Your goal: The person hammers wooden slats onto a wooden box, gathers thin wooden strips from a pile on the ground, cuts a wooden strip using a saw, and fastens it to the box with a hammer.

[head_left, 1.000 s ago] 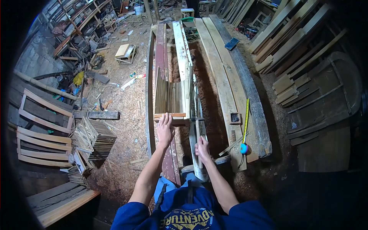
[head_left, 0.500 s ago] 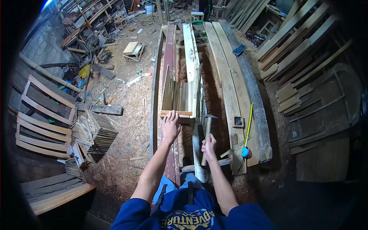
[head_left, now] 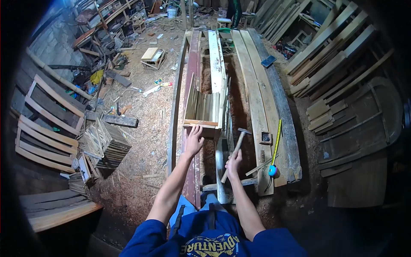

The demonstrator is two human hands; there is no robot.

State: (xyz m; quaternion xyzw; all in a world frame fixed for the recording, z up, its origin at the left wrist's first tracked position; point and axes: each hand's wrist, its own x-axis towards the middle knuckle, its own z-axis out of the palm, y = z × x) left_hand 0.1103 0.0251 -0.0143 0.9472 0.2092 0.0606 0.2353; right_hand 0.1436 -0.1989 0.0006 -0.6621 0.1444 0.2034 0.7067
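A hammer [head_left: 238, 144] with a wooden handle is gripped in my right hand [head_left: 233, 162], its head pointing up and away from me. My left hand [head_left: 194, 141] has its fingers stretched out at the near edge of an open wooden box [head_left: 203, 123], seemingly touching its front strip. Thin slats make up the box, and it rests across a dark red beam [head_left: 191, 94] and a pale board [head_left: 215, 60]. To the right of the hammer, a small square wooden container [head_left: 265, 137] with dark contents sits on a long plank [head_left: 252, 85].
A yellow tape measure [head_left: 272, 171] lies extended on the right planks, with a phone [head_left: 268, 61] farther up. Stacked slat frames [head_left: 107, 143] and a small stool [head_left: 153, 58] stand on the shavings-covered floor at left. Lumber [head_left: 329, 55] leans along the right wall.
My right hand still holds the hammer, whose head has swung right, away from the box. My left hand has slid slightly down from the box's top edge. The view has shifted a little.
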